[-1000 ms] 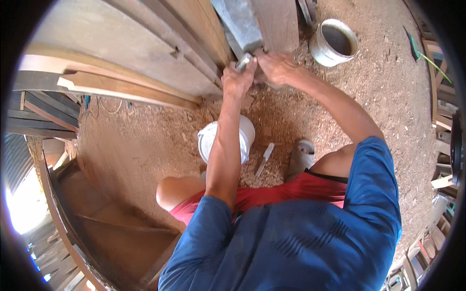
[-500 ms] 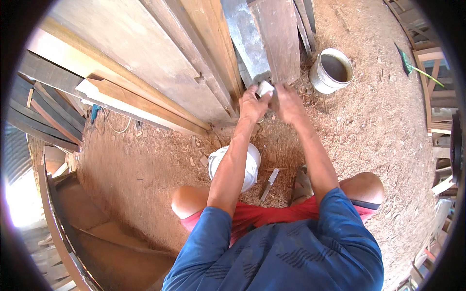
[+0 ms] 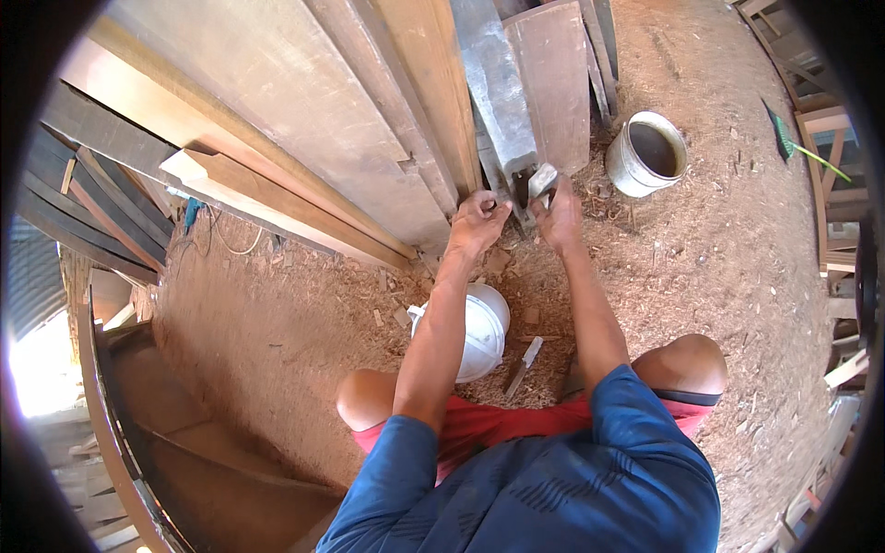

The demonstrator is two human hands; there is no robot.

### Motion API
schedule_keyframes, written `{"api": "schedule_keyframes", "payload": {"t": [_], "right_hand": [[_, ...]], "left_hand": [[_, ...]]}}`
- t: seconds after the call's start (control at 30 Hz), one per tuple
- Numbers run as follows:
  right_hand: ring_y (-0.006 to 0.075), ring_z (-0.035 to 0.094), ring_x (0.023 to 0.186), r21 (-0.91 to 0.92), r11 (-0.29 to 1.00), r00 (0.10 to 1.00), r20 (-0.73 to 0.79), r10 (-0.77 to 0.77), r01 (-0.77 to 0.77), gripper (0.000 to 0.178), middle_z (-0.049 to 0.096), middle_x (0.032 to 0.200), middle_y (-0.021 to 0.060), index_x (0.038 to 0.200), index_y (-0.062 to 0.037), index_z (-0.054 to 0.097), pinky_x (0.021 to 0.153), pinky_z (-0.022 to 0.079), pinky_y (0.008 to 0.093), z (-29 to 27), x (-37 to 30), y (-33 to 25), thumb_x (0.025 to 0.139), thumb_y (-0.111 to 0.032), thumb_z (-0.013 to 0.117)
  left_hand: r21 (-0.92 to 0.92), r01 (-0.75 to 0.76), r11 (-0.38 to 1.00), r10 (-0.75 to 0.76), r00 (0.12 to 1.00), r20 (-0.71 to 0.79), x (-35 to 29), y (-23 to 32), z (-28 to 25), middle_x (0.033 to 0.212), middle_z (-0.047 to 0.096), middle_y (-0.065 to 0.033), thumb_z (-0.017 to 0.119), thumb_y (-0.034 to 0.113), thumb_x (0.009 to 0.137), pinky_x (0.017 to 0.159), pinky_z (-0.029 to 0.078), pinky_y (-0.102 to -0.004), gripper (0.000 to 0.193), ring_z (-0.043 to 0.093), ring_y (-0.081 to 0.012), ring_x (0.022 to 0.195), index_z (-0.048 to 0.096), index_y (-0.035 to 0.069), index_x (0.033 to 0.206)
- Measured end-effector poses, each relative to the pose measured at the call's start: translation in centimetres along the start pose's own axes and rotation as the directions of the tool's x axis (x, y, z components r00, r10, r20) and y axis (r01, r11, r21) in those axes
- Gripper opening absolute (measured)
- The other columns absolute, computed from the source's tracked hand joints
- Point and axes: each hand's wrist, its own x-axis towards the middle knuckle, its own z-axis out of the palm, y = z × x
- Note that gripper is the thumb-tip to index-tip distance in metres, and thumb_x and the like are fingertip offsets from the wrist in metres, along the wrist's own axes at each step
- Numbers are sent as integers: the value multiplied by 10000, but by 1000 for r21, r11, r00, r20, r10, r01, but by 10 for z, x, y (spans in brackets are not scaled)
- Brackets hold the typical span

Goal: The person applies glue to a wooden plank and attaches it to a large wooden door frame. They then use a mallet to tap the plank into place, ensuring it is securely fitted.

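I squat on sawdust-covered ground in front of leaning boards. My right hand [image 3: 560, 217] grips a small pale block [image 3: 542, 179] and presses it against the lower end of a grey plank [image 3: 498, 88]. My left hand [image 3: 477, 221] rests, fingers curled, against the foot of the brown board [image 3: 433, 101] just left of that plank; nothing shows in it. Between my knees stands a white bucket [image 3: 481, 332], and a narrow flat-bladed tool [image 3: 523, 365] lies on the ground beside it.
A metal pail [image 3: 647, 153] stands right of the planks. A green-handled tool [image 3: 800, 147] lies farther right near wooden frames [image 3: 830, 120]. More stacked boards [image 3: 111, 184] lean at the left, and a curved dark wooden form [image 3: 157, 442] sits at the lower left.
My hands have moved apart a little at the plank's foot. The pale block now sits in the right hand at the plank's end. The view has tipped toward the boards.
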Motion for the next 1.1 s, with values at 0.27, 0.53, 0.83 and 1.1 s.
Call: {"api": "schedule_keyframes", "payload": {"t": [0.27, 0.53, 0.83, 1.1], "right_hand": [[485, 592, 1028, -214, 977, 998, 56, -3, 15, 536, 590, 1137, 276, 1219, 20, 407, 850, 492, 537, 14, -8, 27, 811, -121, 725], [434, 634, 1065, -380, 911, 972, 99, 211, -160, 536, 578, 1214, 259, 1237, 13, 436, 885, 532, 503, 29, 6, 1, 866, -284, 684], [408, 667, 1036, -491, 856, 945, 171, 278, -163, 407, 653, 1141, 265, 1186, 38, 566, 880, 549, 461, 25, 20, 5, 935, -282, 561], [391, 686, 957, -526, 845, 940, 230, 251, -96, 255, 707, 1034, 221, 1001, -22, 717, 857, 553, 458, 28, 40, 9, 932, -207, 555]], "left_hand": [[33, -39, 999, 37, 997, 69, 10, -3, 20, 1149, 690, -176, 735, 398, 865, 911, 537, -368, 543, 678, -262, 1032, 623, 14, 1233], [160, 27, 987, -46, 993, 112, 34, -12, 43, 1386, 545, -243, 707, 459, 841, 1082, 428, -411, 843, 545, -372, 1276, 368, -5, 1457], [299, 115, 947, -124, 992, 12, 54, 11, 56, 1392, 497, -323, 703, 475, 840, 1089, 410, -462, 944, 507, -449, 1287, 282, -56, 1497], [271, -10, 962, 21, 999, -38, 65, 7, 54, 1220, 602, -338, 753, 407, 825, 995, 481, -472, 821, 588, -481, 1151, 376, -51, 1393]]}}
